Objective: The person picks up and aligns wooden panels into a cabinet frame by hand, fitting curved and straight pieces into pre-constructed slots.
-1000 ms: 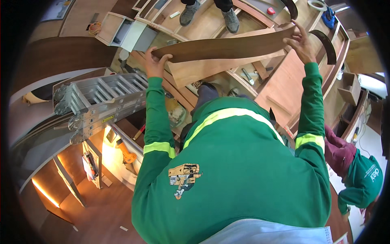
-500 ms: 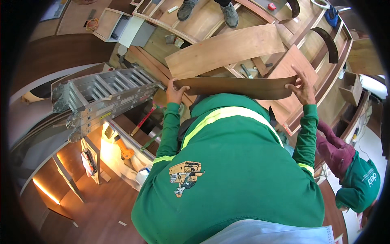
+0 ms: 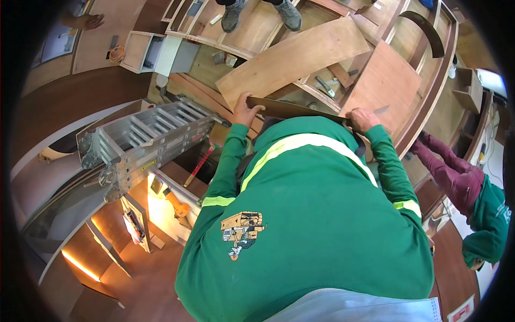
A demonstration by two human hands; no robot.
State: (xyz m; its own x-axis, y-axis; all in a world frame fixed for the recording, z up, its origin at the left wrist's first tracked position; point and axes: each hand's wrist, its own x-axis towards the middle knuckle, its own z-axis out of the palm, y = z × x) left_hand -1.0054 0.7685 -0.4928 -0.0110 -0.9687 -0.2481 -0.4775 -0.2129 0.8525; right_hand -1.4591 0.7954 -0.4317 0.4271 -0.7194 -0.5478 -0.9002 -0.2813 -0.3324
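Head: left hand (image 3: 246,112) pinches dark strip (image 3: 292,109); right hand (image 3: 363,119) curled round end.

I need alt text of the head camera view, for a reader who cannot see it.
A person in a green sweatshirt holds a thin brown strip at the waist, left hand at one end, right hand near the other. Ahead is a pale wooden panel; a metal ladder is at left, another person at right.
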